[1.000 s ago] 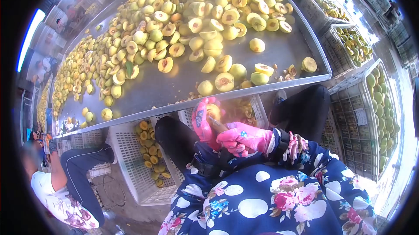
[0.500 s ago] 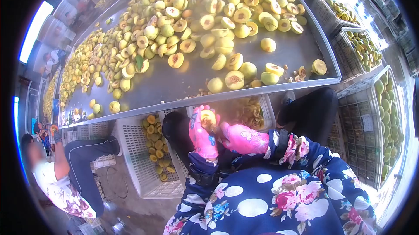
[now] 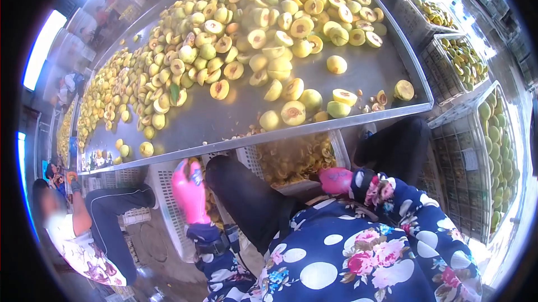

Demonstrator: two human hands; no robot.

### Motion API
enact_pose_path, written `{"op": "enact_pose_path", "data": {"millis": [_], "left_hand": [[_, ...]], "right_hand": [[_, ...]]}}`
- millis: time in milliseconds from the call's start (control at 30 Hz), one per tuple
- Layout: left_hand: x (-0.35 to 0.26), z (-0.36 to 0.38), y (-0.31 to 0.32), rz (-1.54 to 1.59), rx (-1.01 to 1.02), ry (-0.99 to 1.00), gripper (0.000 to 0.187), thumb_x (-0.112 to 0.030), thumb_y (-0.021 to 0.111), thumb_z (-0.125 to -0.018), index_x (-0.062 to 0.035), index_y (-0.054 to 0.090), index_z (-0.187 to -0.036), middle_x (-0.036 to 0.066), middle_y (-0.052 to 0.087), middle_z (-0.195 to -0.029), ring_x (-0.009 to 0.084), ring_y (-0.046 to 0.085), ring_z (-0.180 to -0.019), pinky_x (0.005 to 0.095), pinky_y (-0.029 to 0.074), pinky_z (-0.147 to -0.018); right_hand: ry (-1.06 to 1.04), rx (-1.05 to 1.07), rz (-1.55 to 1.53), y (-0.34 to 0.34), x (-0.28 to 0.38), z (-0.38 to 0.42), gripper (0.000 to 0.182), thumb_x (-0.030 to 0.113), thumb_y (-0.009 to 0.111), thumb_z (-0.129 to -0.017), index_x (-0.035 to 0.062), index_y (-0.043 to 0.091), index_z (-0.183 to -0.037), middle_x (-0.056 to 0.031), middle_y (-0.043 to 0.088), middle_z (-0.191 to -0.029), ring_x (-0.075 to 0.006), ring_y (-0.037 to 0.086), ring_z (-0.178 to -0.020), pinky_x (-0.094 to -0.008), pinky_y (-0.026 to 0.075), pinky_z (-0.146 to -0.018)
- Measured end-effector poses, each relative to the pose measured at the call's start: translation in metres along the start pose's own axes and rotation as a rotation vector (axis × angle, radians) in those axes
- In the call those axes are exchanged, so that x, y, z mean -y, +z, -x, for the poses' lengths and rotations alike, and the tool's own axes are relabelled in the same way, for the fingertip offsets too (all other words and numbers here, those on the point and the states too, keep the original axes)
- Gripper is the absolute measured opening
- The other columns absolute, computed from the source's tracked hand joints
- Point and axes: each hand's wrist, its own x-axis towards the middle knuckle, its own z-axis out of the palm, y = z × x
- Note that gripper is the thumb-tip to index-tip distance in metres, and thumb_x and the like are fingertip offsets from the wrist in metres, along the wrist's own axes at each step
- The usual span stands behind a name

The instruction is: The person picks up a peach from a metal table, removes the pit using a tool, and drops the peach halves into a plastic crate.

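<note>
My left hand [image 3: 189, 193], in a pink patterned glove, is over the white plastic basket [image 3: 175, 226] left of my knee. Its fingers are blurred, so whether they hold anything does not show. Peach halves in that basket are mostly covered by the hand and my leg. My right hand [image 3: 336, 181], also gloved in pink, is closed near my right thigh; anything inside its fist is hidden. Just beyond it, between my knees, stands a crate of peach scraps [image 3: 297, 159]. Cut yellow peach halves [image 3: 293, 112] lie on the metal table [image 3: 224, 125] in front.
The table's raised metal rim [image 3: 258, 138] runs above my knees. Crates of green-yellow fruit [image 3: 496, 151] stand at the right, with more crates [image 3: 462, 64] behind. A co-worker [image 3: 73, 223] sits at the left by the same table.
My left hand has moved left from between my knees to the basket; the peach half it held is no longer visible. My right hand has drawn apart to the right.
</note>
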Motion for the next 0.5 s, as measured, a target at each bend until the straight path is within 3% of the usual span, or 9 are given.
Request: {"op": "enact_pose_path", "data": {"millis": [67, 133, 200, 267, 367, 400, 467, 500], "left_hand": [[-0.047, -0.014, 0.02, 0.395, 0.261, 0.011, 0.037, -0.026, 0.067, -0.083, -0.0001, 0.061, -0.109, 0.016, 0.065, -0.096, 0.0294, 0.063, -0.089, 0.0376, 0.049, -0.08], [-0.091, -0.029, 0.056, 0.463, 0.417, 0.148, 0.041, -0.028, 0.069, -0.08, -0.0017, 0.06, -0.111, 0.016, 0.065, -0.097, 0.0313, 0.064, -0.09, 0.038, 0.05, -0.079], [-0.116, -0.041, 0.108, 0.221, 0.546, 0.233, 0.041, -0.015, 0.072, -0.078, -0.0018, 0.058, -0.114, 0.012, 0.065, -0.097, 0.0155, 0.063, -0.088, 0.0273, 0.05, -0.075], [-0.13, -0.045, 0.144, -0.151, 0.665, 0.439, 0.044, -0.016, 0.074, -0.075, -0.0036, 0.059, -0.113, 0.012, 0.065, -0.096, 0.0175, 0.063, -0.086, 0.0296, 0.05, -0.076], [-0.145, -0.053, 0.149, -0.233, 0.839, 0.364, 0.041, -0.024, 0.072, -0.076, -0.0012, 0.06, -0.109, 0.017, 0.063, -0.105, 0.0304, 0.062, -0.093, 0.0356, 0.049, -0.082], [-0.141, -0.053, 0.147, 0.039, 0.891, 0.277, 0.039, -0.021, 0.07, -0.077, -0.0005, 0.06, -0.109, 0.018, 0.062, -0.106, 0.0298, 0.062, -0.093, 0.0364, 0.05, -0.08], [-0.119, -0.055, 0.135, 0.581, 0.951, 0.082, 0.035, -0.015, 0.066, -0.079, 0.0009, 0.059, -0.109, 0.018, 0.061, -0.107, 0.0288, 0.062, -0.093, 0.0381, 0.051, -0.077], [-0.11, -0.054, 0.128, 0.997, 0.998, -0.191, 0.034, -0.014, 0.063, -0.081, 0.0019, 0.057, -0.11, 0.019, 0.061, -0.107, 0.0292, 0.062, -0.092, 0.0396, 0.052, -0.075]], "right_hand": [[0.248, -0.038, -0.175, -0.028, 0.045, 0.03, 0.024, 0.023, 0.052, -0.082, 0.0002, 0.059, -0.083, -0.0178, 0.061, -0.074, -0.0338, 0.062, -0.071, -0.0428, 0.048, -0.063], [0.282, -0.079, -0.192, -0.036, 0.057, 0.036, 0.027, 0.024, 0.052, -0.083, -0.0026, 0.056, -0.089, -0.0214, 0.061, -0.076, -0.0367, 0.061, -0.073, -0.0444, 0.047, -0.064], [0.32, -0.132, -0.206, -0.044, 0.062, 0.041, 0.032, 0.025, 0.052, -0.084, -0.0055, 0.052, -0.095, -0.025, 0.061, -0.078, -0.0395, 0.061, -0.075, -0.0459, 0.047, -0.065], [0.285, -0.166, -0.232, -0.046, 0.059, 0.05, 0.035, 0.025, 0.053, -0.084, -0.007, 0.049, -0.099, -0.027, 0.06, -0.079, -0.042, 0.06, -0.077, -0.0474, 0.046, -0.066], [0.318, -0.182, -0.251, -0.055, 0.061, 0.059, 0.037, 0.027, 0.055, -0.085, -0.0064, 0.049, -0.101, -0.0278, 0.061, -0.087, -0.0423, 0.06, -0.084, -0.047, 0.046, -0.071], [0.341, -0.178, -0.253, -0.058, 0.063, 0.063, 0.037, 0.028, 0.055, -0.085, -0.0058, 0.05, -0.101, -0.0276, 0.061, -0.09, -0.0419, 0.06, -0.087, -0.0464, 0.047, -0.072], [0.295, -0.255, -0.444, -0.061, 0.065, 0.068, 0.035, 0.028, 0.055, -0.087, -0.0041, 0.05, -0.1, -0.0235, 0.062, -0.084, -0.0375, 0.062, -0.079, -0.0436, 0.047, -0.068], [0.267, -0.291, -0.538, -0.065, 0.067, 0.07, 0.034, 0.028, 0.055, -0.088, -0.0033, 0.05, -0.1, -0.0214, 0.062, -0.081, -0.0353, 0.062, -0.075, -0.0423, 0.047, -0.065]]}}
